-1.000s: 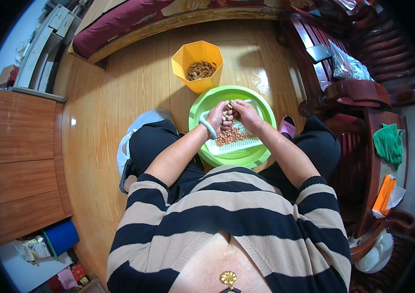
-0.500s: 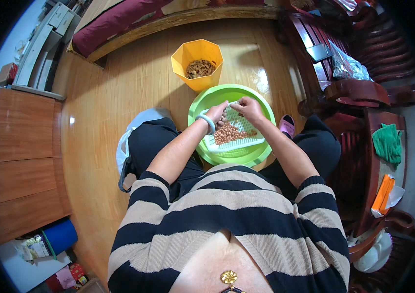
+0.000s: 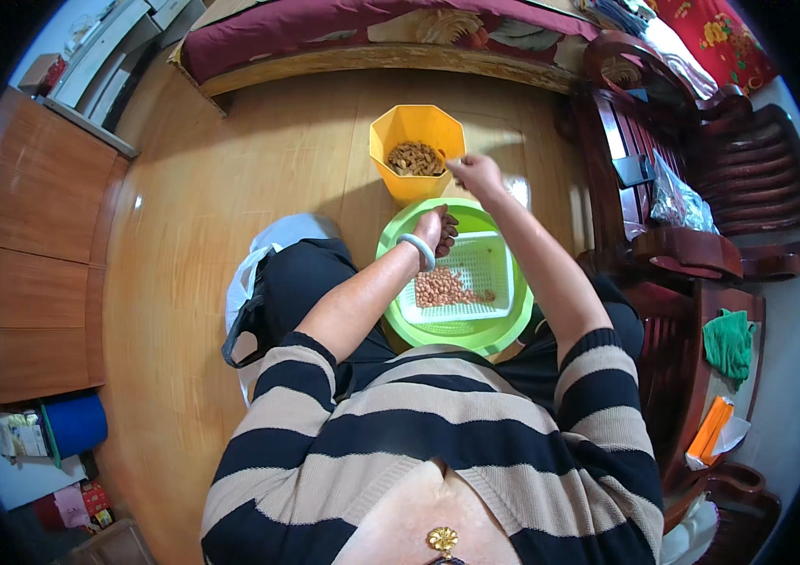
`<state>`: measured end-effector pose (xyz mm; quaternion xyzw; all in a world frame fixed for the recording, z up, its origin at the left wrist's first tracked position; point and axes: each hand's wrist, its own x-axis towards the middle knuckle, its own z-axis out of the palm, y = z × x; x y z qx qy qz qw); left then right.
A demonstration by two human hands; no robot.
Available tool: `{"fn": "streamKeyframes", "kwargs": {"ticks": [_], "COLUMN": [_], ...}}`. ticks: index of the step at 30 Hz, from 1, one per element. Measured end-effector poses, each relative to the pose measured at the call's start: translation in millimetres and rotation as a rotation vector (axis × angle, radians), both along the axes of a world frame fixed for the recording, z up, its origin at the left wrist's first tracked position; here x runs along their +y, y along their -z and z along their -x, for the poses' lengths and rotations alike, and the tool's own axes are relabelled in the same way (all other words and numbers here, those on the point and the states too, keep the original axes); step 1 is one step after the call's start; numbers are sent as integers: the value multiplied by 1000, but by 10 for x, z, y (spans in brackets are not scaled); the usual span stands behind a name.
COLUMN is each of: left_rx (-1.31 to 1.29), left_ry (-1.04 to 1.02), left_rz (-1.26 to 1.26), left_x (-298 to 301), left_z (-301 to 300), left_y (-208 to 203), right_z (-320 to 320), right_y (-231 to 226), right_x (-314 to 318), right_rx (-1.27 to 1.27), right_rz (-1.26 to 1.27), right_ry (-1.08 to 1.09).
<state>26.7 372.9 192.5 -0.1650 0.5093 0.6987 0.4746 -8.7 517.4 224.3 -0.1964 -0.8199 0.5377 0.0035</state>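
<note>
A round green basin (image 3: 389, 247) stands on the floor between the person's legs; a yellow bin (image 3: 407, 189) stands just beyond its far edge; inside the basin sits a white perforated basket (image 3: 488, 259); a heap of reddish-brown nuts (image 3: 445, 288) lies in the basket's nearer part, mostly to the left, closer to the body than either hand; the right hand (image 3: 477, 176) is raised at the bin's right side, well apart from the heap, its fingers bent together, though whether they pinch anything I cannot tell; the left hand (image 3: 437, 231) hangs over the basket's far left corner, just beyond the heap, fingers curled, their contents hidden; brown shells (image 3: 415, 159) lie in the bin; a pale bracelet (image 3: 418, 250) circles the left wrist.
</note>
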Motion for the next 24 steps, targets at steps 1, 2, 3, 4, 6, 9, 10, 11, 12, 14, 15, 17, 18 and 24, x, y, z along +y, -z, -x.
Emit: {"fn": "streamKeyframes", "kwargs": {"ticks": [1,2,3,4,6,9,10,11,12,14,15,17,18,24], "left_rx": [5,8,5,9,24,-17,-25,-34,15,18,18,1,4,111], "left_ry": [0,0,0,15,8,26,23,20,-12,32,72,123,151,250], "left_rz": [-5,-39,-69,-114,-150,-264,-243,-220,-98,-151,-202,-185,-172,-83], "left_x": [30,72,88,111,113,-2,-15,-21,72,88,103,108,104,82], "left_z": [20,33,31,55,64,149,136,116,44,9,-17,-85,-114,-139], "left_y": [-16,-34,-57,-88,-115,1,-25,-51,-159,-117,-129,-152,-170,-311], "right_z": [165,307,423,466,384,38,-156,-371,-564,-832,-935,-1070,-1092,-1114], "right_y": [-85,-175,-230,-264,-293,-288,-321,-347,-377,-349,-316,-253,-259,-214], "right_x": [4,24,33,61,69,13,-9,-48,-16,-34,-14,1,-10,76], "right_rx": [55,60,154,248,238,203,144,86,86,146,175,202,206,74], "right_rz": [14,9,-64,-139,-68,-202,-239,-274,-359,-430,-399,-360,-355,-58], "right_ry": [33,35,98,164,64,-257,-313,-370,-381,-377,-391,-328,-319,-163]}}
